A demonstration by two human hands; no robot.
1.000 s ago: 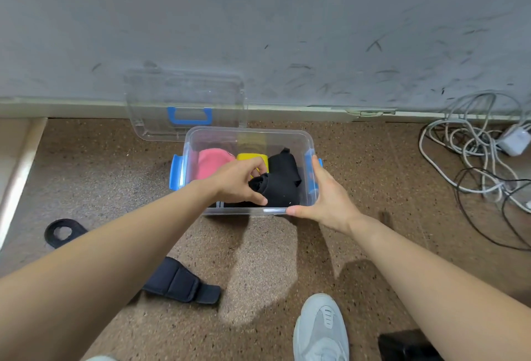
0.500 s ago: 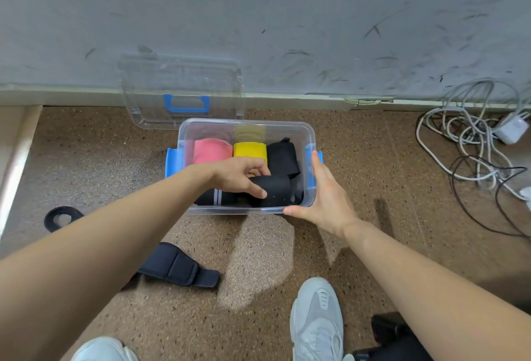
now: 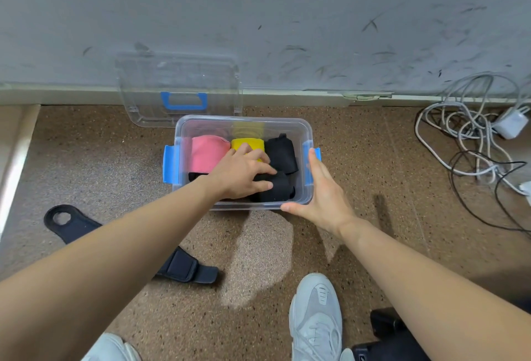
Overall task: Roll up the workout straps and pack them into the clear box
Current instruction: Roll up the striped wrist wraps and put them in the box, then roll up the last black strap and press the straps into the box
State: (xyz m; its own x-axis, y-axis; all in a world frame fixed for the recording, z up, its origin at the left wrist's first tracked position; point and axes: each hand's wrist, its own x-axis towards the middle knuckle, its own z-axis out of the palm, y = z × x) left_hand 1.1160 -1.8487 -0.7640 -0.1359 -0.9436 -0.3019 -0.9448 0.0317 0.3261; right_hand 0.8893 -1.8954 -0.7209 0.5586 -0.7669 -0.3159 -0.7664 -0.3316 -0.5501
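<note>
Hands both uncurled: left hand (image 3: 244, 171) presses black strap roll (image 3: 277, 189) down inside clear box (image 3: 215, 128); right hand (image 3: 323, 198) lies straight-fingered against box's right wall.

Clear box, open, with four rolled workout straps inside; a fifth strap lies unrolled outside it.

The clear box (image 3: 244, 126) stands upright on the floor (image 3: 359, 159), with a blue latch on each short side. Along its far wall, from left to right, sit a pink roll (image 3: 207, 154), a yellow roll (image 3: 248, 143) and a black roll (image 3: 281, 154), packed side by side. A second black roll (image 3: 275, 188) lies lengthwise along the near wall, only partly in view. The unrolled black strap (image 3: 184, 267) lies flat on the floor, near and to the left of the box, its looped end farthest left.
</note>
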